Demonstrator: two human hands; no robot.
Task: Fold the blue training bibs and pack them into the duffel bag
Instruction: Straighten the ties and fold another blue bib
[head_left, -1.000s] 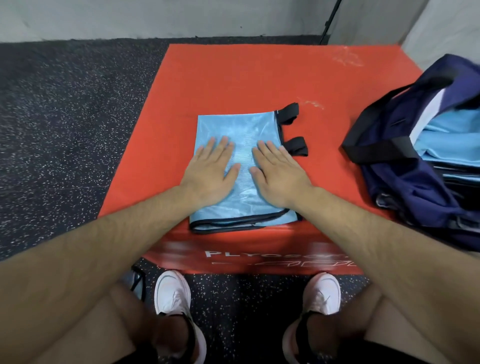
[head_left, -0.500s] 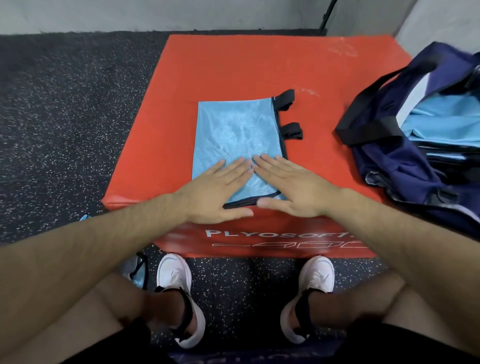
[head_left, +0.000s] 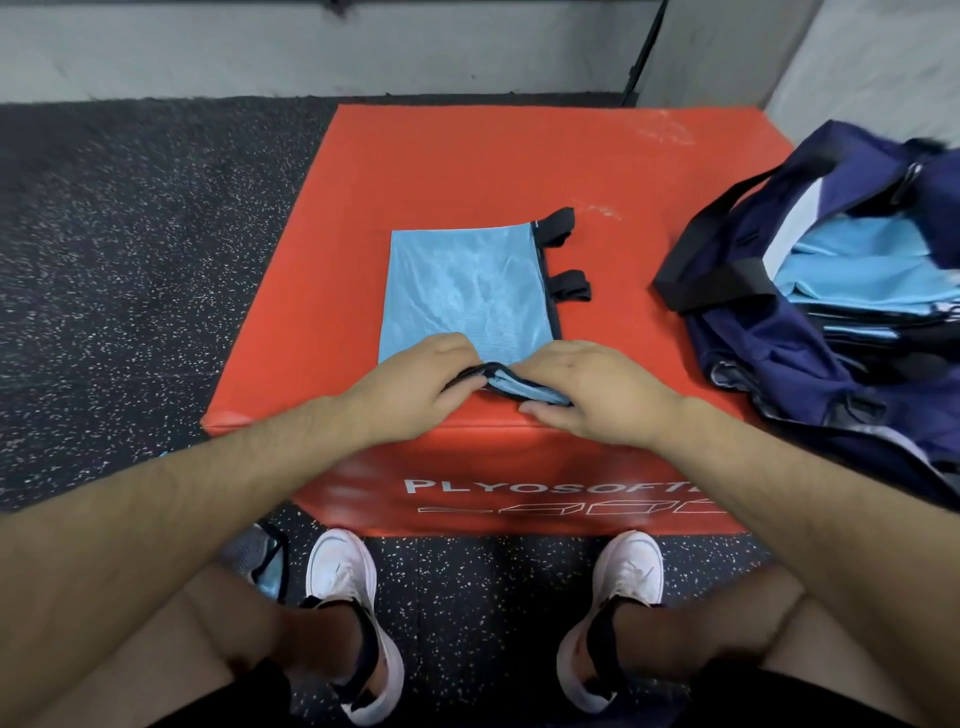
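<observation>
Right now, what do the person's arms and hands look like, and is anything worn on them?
Both forearms are bare, with no sleeves in view. The left hand and right hand wear no gloves, and no rings, watch or wristband can be seen.

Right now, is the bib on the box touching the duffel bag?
Apart. The head view shows bare red box top between the bib and the duffel bag.

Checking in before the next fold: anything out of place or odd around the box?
One thing: a blue bib lies on the floor by the left shoe, off the red box. Nothing looks spilled or damaged.
</observation>
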